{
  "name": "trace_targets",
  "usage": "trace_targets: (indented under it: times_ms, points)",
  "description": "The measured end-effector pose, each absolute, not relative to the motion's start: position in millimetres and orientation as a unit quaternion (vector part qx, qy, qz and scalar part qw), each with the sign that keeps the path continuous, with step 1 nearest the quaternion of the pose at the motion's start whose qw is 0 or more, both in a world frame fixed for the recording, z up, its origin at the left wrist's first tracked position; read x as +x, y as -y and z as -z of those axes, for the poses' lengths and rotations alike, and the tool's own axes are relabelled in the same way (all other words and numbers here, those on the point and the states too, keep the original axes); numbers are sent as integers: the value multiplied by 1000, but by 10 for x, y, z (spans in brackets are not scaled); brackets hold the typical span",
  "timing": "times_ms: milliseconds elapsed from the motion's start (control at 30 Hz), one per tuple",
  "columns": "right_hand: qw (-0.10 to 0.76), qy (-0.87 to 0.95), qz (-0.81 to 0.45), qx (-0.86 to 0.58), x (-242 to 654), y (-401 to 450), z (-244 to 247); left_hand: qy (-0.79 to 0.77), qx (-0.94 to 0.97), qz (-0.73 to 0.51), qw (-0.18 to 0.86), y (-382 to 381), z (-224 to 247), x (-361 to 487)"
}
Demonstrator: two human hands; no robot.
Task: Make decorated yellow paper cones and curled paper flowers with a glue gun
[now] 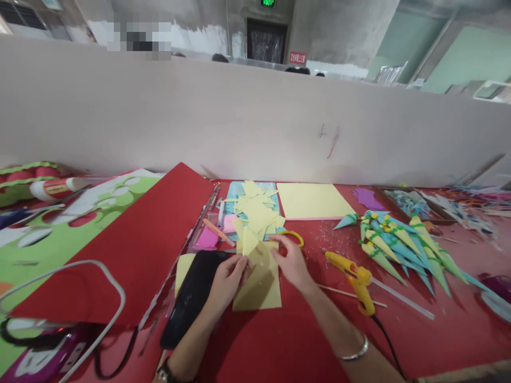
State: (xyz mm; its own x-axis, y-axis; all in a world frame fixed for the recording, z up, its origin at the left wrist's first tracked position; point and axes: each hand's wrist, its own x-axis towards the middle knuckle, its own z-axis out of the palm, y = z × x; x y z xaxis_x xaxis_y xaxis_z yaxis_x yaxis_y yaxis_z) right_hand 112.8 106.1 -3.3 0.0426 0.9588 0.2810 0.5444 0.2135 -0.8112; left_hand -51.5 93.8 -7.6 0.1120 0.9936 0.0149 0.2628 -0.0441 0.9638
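Note:
My left hand (229, 279) has its thumb and fingertips pinched on a pale yellow paper piece (249, 242), which looks folded to a point. Beneath both hands lies a yellow paper sheet (261, 290) on the red table. Over the sheet's upper right edge is my right hand (293, 263), its thumb and index finger apart and nothing visible between them. Just beyond its fingertips, the yellow handle of the scissors (297, 238) shows; the blades are hidden. A heap of cut yellow paper pieces (255, 207) lies farther back.
A yellow glue gun (353, 274) with its cord is on the right, near a pile of blue and yellow paper cones (399, 239). A black phone (194, 298) lies under my left forearm. Red card (131, 250) covers the left. A white partition (247, 122) rises behind.

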Motion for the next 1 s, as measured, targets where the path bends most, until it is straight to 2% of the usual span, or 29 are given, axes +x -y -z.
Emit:
trace_targets:
  times_ms: [100,167,233,333,433,667,767,900,1000]
  points:
    - [473,627,-238,-571,1371,-887,-262,-541,622,-388,412,-928,75,-542]
    - [533,629,-172,-539,1507,-687,-459,-547,651,-360,383,-920,65,-548]
    - [539,679,-99,-489,1581,-465,-575,-548,689,-326,345,-915,48,-541]
    - [468,789,-51,-396,1576,-189,-502,-555,742,-274,258,-912,18,-515]
    - [407,841,-59,-351,1535,-25,-202,-569,773,-232,156,-906,-1,-483]
    - [277,853,-142,-419,1655,137,310,-556,808,-193,3,-873,16,-456]
    - [272,847,-167,-425,1694,103,343,-518,833,-194,-9,-870,25,-478]
    - [271,843,-220,-410,1768,37,305,-417,887,-195,28,-871,29,-478]
    - [224,838,-284,-409,1878,23,205,-336,921,-181,79,-849,12,-433]
